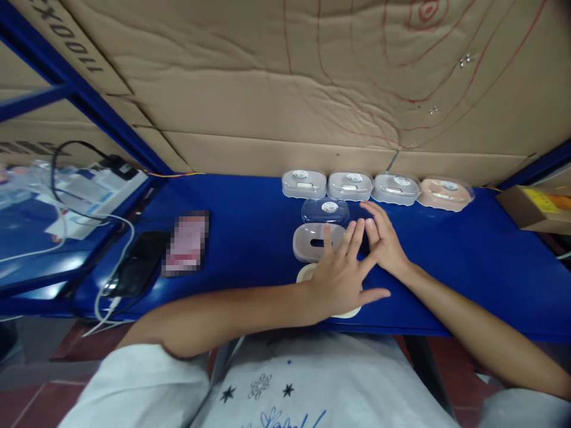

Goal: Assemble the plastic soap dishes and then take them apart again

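Note:
My left hand is spread with its palm down over a cream piece near the table's front edge, covering much of it. Its fingertips reach the clear lid, which has a dark oval opening. Close against it on the right, my right hand has its fingers apart and holds nothing visible. Beyond the clear lid lies a dark blue lid with a round sticker. Whether my left palm touches the cream piece cannot be made out.
Several lidded boxes stand in a row along the cardboard wall. At left lie a black phone, a pink blurred item and cables. A cardboard box sits at the right.

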A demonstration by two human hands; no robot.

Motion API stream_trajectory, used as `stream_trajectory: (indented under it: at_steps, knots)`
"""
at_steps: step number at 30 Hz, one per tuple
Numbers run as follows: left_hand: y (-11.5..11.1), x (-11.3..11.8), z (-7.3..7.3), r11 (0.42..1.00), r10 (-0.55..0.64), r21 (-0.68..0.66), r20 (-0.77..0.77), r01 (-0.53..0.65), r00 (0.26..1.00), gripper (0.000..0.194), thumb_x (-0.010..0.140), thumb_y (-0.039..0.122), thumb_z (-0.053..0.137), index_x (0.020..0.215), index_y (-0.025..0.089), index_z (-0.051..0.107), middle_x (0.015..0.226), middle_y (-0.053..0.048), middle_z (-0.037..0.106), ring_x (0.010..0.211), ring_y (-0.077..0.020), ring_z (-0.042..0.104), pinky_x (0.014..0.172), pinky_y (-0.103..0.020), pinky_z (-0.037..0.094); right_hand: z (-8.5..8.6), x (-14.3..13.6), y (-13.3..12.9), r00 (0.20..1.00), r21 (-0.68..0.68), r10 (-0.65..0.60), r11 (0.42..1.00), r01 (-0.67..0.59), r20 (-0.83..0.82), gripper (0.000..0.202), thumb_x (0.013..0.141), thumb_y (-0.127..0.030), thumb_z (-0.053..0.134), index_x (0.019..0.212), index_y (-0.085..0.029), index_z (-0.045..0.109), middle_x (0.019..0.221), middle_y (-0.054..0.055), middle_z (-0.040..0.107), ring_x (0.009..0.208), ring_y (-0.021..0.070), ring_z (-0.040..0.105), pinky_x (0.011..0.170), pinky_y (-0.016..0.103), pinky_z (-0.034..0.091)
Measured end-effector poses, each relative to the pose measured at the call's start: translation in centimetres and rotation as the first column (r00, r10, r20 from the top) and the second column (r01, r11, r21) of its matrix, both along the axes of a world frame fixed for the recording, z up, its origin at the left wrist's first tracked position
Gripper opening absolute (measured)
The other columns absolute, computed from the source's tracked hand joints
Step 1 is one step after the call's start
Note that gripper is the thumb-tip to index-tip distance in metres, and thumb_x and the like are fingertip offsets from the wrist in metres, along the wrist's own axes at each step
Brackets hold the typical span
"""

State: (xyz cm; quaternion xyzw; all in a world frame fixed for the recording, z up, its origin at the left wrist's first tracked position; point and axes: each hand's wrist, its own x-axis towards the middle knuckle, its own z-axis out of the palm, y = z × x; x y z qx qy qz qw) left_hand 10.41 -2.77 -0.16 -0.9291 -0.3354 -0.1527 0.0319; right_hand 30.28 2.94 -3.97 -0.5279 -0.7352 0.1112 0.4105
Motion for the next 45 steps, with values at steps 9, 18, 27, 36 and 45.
stream_trajectory:
  at_steps: [9, 18, 27, 36, 45]
  knots:
    - [2.6, -1.0, -2.3, 0.98, 0.129, -0.155, 0.002, -0.127, 0.992, 0.107, 0.095, 0.086, 0.064, 0.179, 0.033, 0.025, 0.184, -0.025, 0.024, 0.168, -0.0559, 0.022, 0.123, -0.092, 0.016, -0.5, -0.3, 0.3, 0.992, -0.112, 0.023, 0.994, -0.01, 0.12, 0.064, 0.114, -0.065, 0.034, 0.165, -0.028, 0.047, 0.172, 0.019, 0.047, 0.164, 0.0396, 0.039, 0.125, 0.071, 0.038]
    - [2.8, -1.5, -2.3, 0.987, 0.103, -0.13, 0.024, -0.099, 0.994, 0.101, 0.102, 0.076, 0.064, 0.179, 0.022, 0.026, 0.183, -0.029, 0.021, 0.17, -0.0523, 0.02, 0.127, -0.088, 0.012, -0.4, -0.2, 0.2, 0.938, -0.216, 0.191, 0.968, -0.131, 0.289, 0.06, 0.118, -0.049, 0.022, 0.165, -0.028, 0.053, 0.171, 0.013, 0.055, 0.162, 0.0344, 0.047, 0.126, 0.066, 0.037]
    - [3.0, -1.5, -2.1, 0.994, 0.086, -0.075, 0.05, -0.082, 0.995, 0.112, 0.094, 0.088, 0.063, 0.178, 0.021, 0.029, 0.183, -0.033, 0.015, 0.17, -0.0547, 0.015, 0.122, -0.094, 0.004, -0.7, -0.5, 0.0, 0.92, -0.175, 0.255, 0.962, -0.21, 0.298, 0.059, 0.119, -0.048, 0.024, 0.17, -0.026, 0.045, 0.171, 0.015, 0.054, 0.159, 0.0358, 0.05, 0.124, 0.068, 0.04]
    - [3.5, -2.2, -3.0, 0.979, 0.194, -0.066, 0.01, -0.193, 0.981, 0.109, 0.099, 0.087, 0.056, 0.179, 0.02, 0.025, 0.175, -0.034, 0.037, 0.167, -0.0516, 0.03, 0.124, -0.089, 0.017, -0.5, -0.9, 0.0, 0.832, -0.21, 0.372, 0.927, -0.31, 0.412, 0.064, 0.118, -0.054, 0.022, 0.176, -0.028, 0.033, 0.176, 0.016, 0.047, 0.162, 0.0336, 0.047, 0.128, 0.067, 0.037]
    - [3.0, -4.0, -2.0, 0.968, 0.248, -0.029, -0.055, -0.25, 0.967, 0.096, 0.1, 0.078, 0.063, 0.174, 0.02, 0.039, 0.171, -0.031, 0.046, 0.16, -0.0487, 0.045, 0.127, -0.084, 0.025, -0.2, -1.0, -0.3, 0.825, -0.216, 0.396, 0.917, -0.335, 0.403, 0.071, 0.116, -0.063, 0.035, 0.176, -0.025, 0.032, 0.178, 0.018, 0.043, 0.166, 0.0356, 0.041, 0.132, 0.07, 0.033]
